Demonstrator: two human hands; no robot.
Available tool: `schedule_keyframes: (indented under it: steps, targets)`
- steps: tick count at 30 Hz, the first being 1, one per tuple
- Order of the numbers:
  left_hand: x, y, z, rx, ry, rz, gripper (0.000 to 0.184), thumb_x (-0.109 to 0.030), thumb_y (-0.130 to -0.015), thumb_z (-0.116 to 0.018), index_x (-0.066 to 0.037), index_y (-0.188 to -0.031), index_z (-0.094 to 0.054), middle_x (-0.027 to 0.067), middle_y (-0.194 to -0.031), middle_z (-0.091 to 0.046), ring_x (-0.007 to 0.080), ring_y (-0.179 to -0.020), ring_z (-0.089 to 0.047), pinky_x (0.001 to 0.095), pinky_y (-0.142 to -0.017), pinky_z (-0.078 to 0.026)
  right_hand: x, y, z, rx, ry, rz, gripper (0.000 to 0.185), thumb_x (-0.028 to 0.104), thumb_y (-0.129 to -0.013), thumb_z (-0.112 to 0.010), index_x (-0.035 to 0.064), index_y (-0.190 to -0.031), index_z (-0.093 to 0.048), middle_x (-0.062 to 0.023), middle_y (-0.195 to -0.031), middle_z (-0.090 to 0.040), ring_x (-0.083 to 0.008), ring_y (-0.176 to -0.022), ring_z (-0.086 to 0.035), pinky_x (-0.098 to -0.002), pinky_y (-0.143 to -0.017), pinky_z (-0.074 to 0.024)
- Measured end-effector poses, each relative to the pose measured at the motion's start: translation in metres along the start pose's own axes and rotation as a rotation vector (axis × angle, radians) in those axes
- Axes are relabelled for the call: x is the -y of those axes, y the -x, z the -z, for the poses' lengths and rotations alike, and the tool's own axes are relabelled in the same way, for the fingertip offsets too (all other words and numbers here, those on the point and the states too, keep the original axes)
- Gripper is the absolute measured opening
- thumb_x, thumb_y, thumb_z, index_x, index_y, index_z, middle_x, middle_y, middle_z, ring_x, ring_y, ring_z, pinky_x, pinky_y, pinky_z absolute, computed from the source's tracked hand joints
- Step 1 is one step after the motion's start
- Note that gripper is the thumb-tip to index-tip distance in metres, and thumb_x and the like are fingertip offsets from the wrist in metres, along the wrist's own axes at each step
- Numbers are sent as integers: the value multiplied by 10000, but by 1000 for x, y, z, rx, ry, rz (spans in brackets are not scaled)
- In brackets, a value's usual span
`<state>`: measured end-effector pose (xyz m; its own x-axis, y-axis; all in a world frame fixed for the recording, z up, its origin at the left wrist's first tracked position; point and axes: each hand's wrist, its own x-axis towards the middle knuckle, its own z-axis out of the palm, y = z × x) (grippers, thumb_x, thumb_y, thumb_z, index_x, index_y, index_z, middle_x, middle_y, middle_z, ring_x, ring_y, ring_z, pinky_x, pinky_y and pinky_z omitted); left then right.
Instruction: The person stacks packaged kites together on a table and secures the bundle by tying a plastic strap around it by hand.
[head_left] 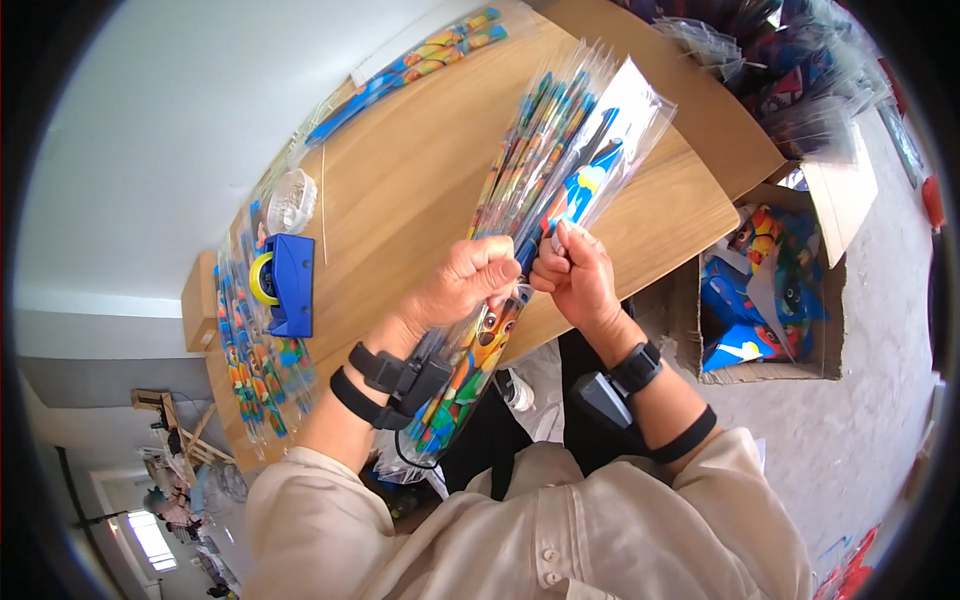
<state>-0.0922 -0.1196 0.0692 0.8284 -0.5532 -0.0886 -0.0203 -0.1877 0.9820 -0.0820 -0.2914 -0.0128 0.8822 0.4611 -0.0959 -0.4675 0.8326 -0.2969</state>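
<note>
A long bundle of printed items in clear plastic sleeves (pixel 485 345) slants across the front of the wooden table (pixel 400 170). My left hand (pixel 472 280) is closed round the middle of this bundle. Close beside it, my right hand (pixel 578 272) is closed in a pinch at a sleeve with a blue and orange print (pixel 585 185). Several thin patterned sleeves (pixel 535 130) fan out above my left hand. Below the hands, the lower part of the bundle shows a cartoon dog print. What lies inside my fingers is partly hidden.
A blue tape dispenser (pixel 292 285) and a white bowl (pixel 292 202) stand at the table's left. More printed sleeves (pixel 420 60) lie along the far edge and at the left. An open cardboard box (pixel 775 372) with colourful prints stands on the floor at right.
</note>
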Motion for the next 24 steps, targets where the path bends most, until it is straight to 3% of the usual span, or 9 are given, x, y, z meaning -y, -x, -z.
schedule_keyframes:
  steps: [2,8,10,16,24]
  targets:
    - [-4,-7,7,15,127,62,386,-312,-1004,-497,-85,-721,-365,-18,-615,-380,88,-548,-372,279,-625,-426,3,-5,-2,26,62,-14,296,240,-998,-467,138,-732,-388,29,-585,-322,-83,-495,-276,-259,-478,-271]
    - [-13,-10,6,-133,206,67,337,-264,-1014,-480,-85,-760,-349,-11,-581,-339,87,-543,-329,272,-542,-321,13,-8,-17,134,114,-27,302,222,-1014,-434,121,-735,-381,37,-567,-297,-81,-490,-252,-260,-475,-244]
    - [-20,-8,9,-279,302,-15,347,-287,-1011,-478,-89,-760,-344,-11,-561,-337,87,-504,-296,283,-517,-300,21,-9,-22,187,109,-22,307,194,-1010,-438,107,-724,-368,31,-568,-292,-87,-493,-253,-268,-484,-247]
    - [-34,3,33,-351,186,-76,346,-338,-1010,-465,-102,-788,-343,-25,-508,-299,77,-422,-221,300,-458,-263,38,-21,-36,192,274,-85,352,163,-980,-490,85,-678,-326,6,-571,-329,-100,-512,-287,-280,-491,-254]
    - [-19,17,54,-360,169,-3,335,-355,-1018,-426,-109,-805,-344,-28,-497,-298,65,-403,-208,299,-437,-265,49,-33,-18,130,470,-155,321,170,-942,-545,37,-675,-426,-23,-584,-419,-98,-521,-367,-262,-498,-320]
